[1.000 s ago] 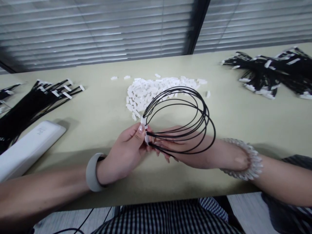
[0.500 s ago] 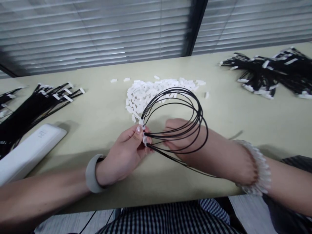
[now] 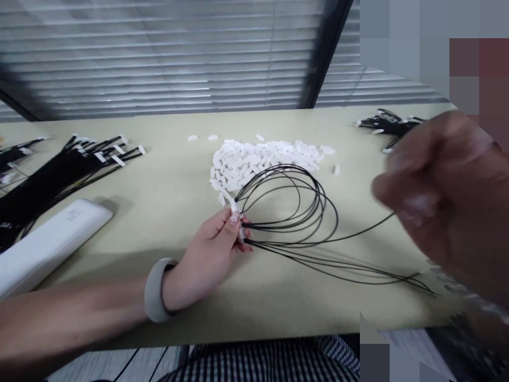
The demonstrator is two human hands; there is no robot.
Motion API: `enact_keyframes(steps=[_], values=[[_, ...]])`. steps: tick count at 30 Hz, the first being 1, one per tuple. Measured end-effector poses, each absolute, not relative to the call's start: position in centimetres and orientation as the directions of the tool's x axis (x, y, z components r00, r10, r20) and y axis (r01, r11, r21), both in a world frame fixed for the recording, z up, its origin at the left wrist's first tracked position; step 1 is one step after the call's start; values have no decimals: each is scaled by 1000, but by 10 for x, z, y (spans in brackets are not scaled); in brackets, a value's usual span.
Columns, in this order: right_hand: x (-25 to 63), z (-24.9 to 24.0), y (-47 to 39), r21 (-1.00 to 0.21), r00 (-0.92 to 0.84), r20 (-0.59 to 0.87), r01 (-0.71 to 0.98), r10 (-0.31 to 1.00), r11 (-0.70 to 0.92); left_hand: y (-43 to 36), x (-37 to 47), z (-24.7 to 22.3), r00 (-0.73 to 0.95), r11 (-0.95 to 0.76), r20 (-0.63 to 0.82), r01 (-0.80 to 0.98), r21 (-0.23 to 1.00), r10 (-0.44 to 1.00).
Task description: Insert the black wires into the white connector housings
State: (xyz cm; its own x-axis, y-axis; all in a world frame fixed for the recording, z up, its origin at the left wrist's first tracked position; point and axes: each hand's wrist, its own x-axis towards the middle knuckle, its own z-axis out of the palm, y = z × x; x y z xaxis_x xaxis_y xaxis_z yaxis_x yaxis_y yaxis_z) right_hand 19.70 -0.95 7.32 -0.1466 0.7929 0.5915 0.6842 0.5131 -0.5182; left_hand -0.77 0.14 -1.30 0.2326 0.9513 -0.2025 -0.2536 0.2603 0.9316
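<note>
In my left hand (image 3: 214, 241), thumb and fingers pinch a white plastic connector (image 3: 241, 233). Thin black wires (image 3: 318, 196) fan out of it to the right; several bend round in loops, and others trail loose over the table. One black wire (image 3: 366, 229) runs up to my right hand (image 3: 449, 196), which is raised close to the camera and blurred, its fingers closed around that wire's end. The end itself is hidden. Just beyond my left hand lies a pile of small white plastic pieces (image 3: 262, 154).
On the left lie bundled black wires (image 3: 59, 170) with white ends and a long white plastic case (image 3: 59, 244). More black wires (image 3: 389, 124) lie at the back right, partly behind my right hand. Window blinds (image 3: 167, 58) stand behind the table (image 3: 170, 159).
My right hand has moved from beside the wire loops, rightward and up towards the camera, drawing one wire out with it. My left hand still grips the connector.
</note>
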Motion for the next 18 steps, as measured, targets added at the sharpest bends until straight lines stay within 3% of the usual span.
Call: enact_keyframes(steps=[2, 6, 11, 18], values=[[187, 76, -9, -490, -323, 510, 652, 797, 578, 0, -10, -14, 263, 222, -171, -177, 959, 950], [169, 59, 0, -232, -597, 420, 658, 684, 717, 0, -13, -13, 300, 173, -132, -116, 978, 945], [160, 40, 8, -193, -605, 478, 635, 637, 748, 1, -13, -11, 341, 163, -127, -80, 983, 932], [162, 43, 8, -195, -579, 447, 681, 682, 706, 0, -12, -13, 382, 198, -145, -103, 975, 913]])
